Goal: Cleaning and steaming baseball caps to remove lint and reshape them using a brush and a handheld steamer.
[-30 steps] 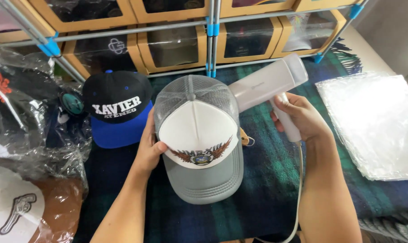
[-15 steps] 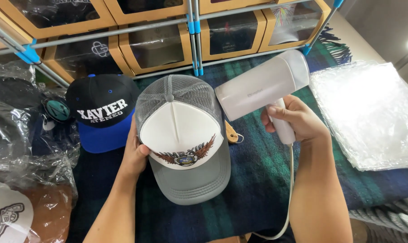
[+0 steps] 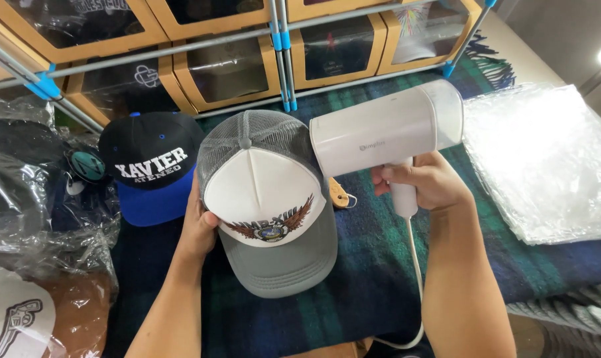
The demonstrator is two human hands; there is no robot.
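A grey and white trucker cap (image 3: pixel 267 199) with grey mesh back and a winged emblem on its front panel lies on a dark plaid blanket (image 3: pixel 373 278). My left hand (image 3: pixel 199 229) grips the cap's left side. My right hand (image 3: pixel 423 180) holds a white handheld steamer (image 3: pixel 386 136) by its handle; the steamer's nozzle end sits close to the cap's upper right side. A white cord (image 3: pixel 416 278) hangs down from the handle.
A black cap with a blue brim (image 3: pixel 153 166) lies left of the grey cap. Bagged caps (image 3: pixel 22 199) pile at the left. Clear plastic bags (image 3: pixel 545 159) lie at the right. Cardboard window boxes (image 3: pixel 227 66) and a metal rack pole (image 3: pixel 282 53) stand behind.
The steamer has swung in toward the cap's upper right side, my right hand moving with it. My left hand keeps its hold on the cap. The view has shifted slightly.
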